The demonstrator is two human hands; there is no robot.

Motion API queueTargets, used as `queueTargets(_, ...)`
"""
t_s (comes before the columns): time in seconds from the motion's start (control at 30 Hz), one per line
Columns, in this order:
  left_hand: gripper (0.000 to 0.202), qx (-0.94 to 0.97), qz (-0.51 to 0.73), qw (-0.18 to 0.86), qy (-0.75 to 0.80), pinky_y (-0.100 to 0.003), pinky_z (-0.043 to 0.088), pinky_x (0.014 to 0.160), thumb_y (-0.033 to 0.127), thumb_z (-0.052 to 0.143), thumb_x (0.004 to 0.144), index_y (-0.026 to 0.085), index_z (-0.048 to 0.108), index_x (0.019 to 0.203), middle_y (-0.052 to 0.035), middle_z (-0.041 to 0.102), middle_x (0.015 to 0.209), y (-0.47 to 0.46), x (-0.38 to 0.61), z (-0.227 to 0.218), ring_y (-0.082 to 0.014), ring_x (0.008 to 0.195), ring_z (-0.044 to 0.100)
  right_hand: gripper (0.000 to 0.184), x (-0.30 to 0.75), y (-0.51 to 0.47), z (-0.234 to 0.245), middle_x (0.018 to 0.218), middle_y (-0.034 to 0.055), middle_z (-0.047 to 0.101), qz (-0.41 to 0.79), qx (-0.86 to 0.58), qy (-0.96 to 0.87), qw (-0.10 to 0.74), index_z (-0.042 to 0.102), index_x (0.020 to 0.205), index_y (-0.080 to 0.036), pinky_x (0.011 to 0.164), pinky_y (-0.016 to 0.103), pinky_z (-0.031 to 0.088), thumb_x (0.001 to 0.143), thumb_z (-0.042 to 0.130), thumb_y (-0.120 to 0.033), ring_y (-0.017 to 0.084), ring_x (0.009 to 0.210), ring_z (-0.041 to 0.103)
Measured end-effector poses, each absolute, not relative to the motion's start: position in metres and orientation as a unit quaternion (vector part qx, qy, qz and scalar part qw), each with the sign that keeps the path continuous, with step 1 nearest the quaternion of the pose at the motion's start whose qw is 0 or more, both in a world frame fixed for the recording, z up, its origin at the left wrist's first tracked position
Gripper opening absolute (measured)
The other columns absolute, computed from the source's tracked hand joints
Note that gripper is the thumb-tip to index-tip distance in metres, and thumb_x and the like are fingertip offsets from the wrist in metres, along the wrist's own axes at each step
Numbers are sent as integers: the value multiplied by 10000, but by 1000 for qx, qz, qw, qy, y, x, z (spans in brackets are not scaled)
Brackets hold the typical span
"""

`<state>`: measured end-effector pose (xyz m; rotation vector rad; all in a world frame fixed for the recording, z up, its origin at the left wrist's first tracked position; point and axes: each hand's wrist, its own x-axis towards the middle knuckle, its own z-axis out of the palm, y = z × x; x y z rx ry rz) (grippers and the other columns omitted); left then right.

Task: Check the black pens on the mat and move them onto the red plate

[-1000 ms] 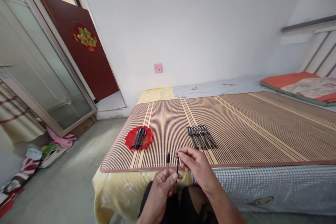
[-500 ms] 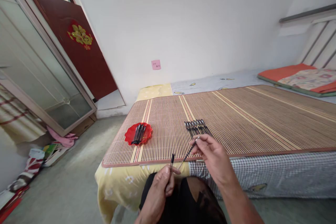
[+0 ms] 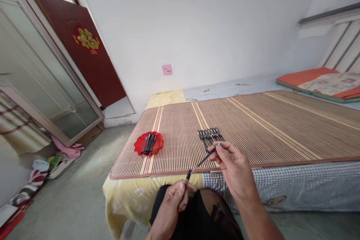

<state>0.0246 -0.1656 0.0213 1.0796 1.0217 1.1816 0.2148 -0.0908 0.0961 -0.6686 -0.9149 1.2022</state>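
My left hand [image 3: 177, 195] is closed around a dark pen barrel [image 3: 188, 175], whose upper end points up and to the right. My right hand [image 3: 232, 163] pinches the upper end of a thin dark pen refill [image 3: 206, 156] between thumb and fingers. The refill slants down to the left, and its pale lower tip is at the top of the barrel; I cannot tell whether it is inside. Just beyond my right hand, a row of several dark pens [image 3: 209, 135] lies on the striped mat, partly hidden by my fingers.
A red scalloped plate [image 3: 137, 148] with several black pen parts [image 3: 149, 144] sits to the left on the mat [image 3: 174, 131]. The mat covers a bed, whose front edge is at my knees. A folded orange quilt [image 3: 306, 76] lies far right; a pink note [image 3: 167, 69] is on the wall.
The barrel in my left hand has tilted to the right, towards the refill. My right hand has moved slightly right and up, and the refill's lower tip now meets the barrel's top.
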Motion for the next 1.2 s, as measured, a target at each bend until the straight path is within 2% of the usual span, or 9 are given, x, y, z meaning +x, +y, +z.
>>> queueTargets(0.83, 496, 477, 509, 572, 431, -292, 182, 550, 601, 549, 961, 143, 721, 879, 58, 316, 540, -163, 24, 27, -120, 534, 221, 254, 219, -86, 101, 898, 48, 718, 494, -302, -410, 705, 716, 903, -199, 668, 277, 586, 837, 799, -430, 125, 663, 645)
queueTargets(1.2, 475, 477, 509, 573, 430, -292, 193, 567, 573, 529, 983, 148, 727, 904, 58, 326, 542, -164, 22, 24, -118, 538, 220, 220, 218, -86, 97, 914, 39, 731, 489, -305, -452, 681, 711, 944, -217, 710, 292, 582, 880, 762, -421, 129, 683, 663)
